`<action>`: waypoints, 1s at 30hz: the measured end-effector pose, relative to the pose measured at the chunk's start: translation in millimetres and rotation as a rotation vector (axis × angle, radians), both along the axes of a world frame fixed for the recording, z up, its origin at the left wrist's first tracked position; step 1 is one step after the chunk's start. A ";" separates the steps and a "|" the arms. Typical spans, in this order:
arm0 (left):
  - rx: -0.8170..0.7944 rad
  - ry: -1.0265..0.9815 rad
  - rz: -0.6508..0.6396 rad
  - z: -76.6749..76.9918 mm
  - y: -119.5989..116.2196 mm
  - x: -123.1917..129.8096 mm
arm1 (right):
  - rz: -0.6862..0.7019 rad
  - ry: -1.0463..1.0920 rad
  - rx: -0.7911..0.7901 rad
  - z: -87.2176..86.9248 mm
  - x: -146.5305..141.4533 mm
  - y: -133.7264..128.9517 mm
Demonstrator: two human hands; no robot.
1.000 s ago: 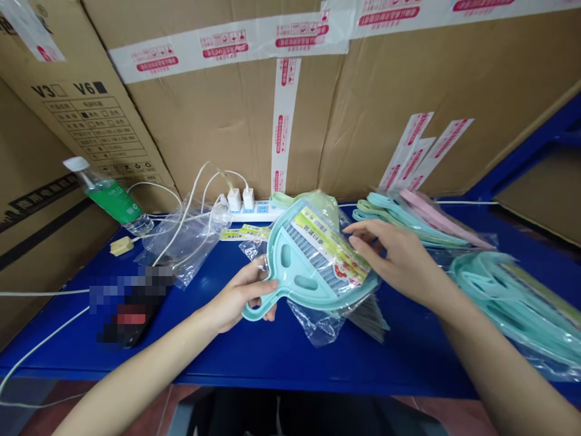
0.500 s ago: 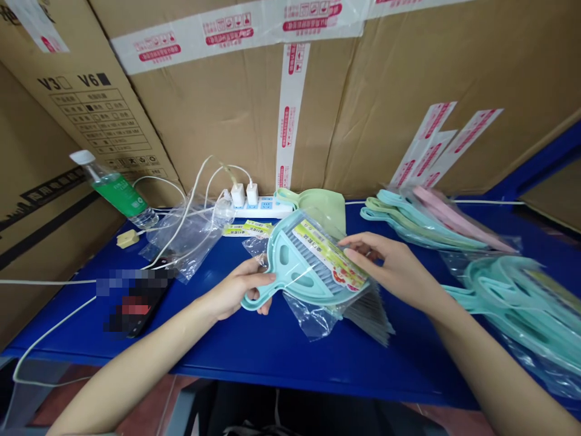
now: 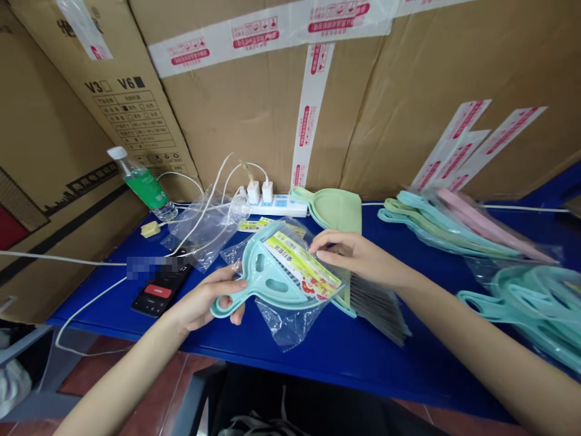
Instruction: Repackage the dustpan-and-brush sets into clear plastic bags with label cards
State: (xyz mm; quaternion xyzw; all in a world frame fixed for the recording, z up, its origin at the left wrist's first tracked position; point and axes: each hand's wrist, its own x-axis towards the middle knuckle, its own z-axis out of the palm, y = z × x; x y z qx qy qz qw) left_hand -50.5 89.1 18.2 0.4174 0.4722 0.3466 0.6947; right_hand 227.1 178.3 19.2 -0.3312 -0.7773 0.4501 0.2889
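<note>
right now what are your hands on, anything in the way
Left hand holding teal dustpan by handle, right hand on its printed label, green dustpan behind, grey brush bristles beside

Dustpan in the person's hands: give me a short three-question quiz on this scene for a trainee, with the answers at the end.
1. True or false: the left hand holds the teal dustpan near its handle.

2. What is plugged into the white power strip?
A. two white chargers
B. a water bottle
C. a phone

3. What colour are the bristles of the brush?

Key: 1 true; 2 A; 3 grey.
</note>
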 end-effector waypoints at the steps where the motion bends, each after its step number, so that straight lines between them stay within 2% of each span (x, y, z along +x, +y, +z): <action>1: 0.005 0.001 0.024 -0.6 -2.8 -3.2 | 0.038 0.013 -0.023 1.5 -5.1 3.4; 7: 0.045 -0.014 0.056 -1.0 -12.6 -12.5 | 0.177 -0.080 -0.110 0.5 -31.5 24.0; 14: 0.038 0.010 0.080 -1.1 -18.1 -14.7 | 0.046 -0.199 -0.018 -9.5 -58.2 30.7; 18: 0.031 -0.007 0.120 -1.4 -22.6 -18.5 | 0.032 -0.274 0.006 -8.7 -63.0 41.8; 23: 0.021 -0.006 0.136 -7.7 -34.7 -35.3 | -0.077 -0.391 0.163 -6.0 -59.3 69.8; 30: -0.034 0.020 0.113 -23.2 -52.8 -68.4 | -0.037 -0.527 0.329 -7.6 -76.8 96.0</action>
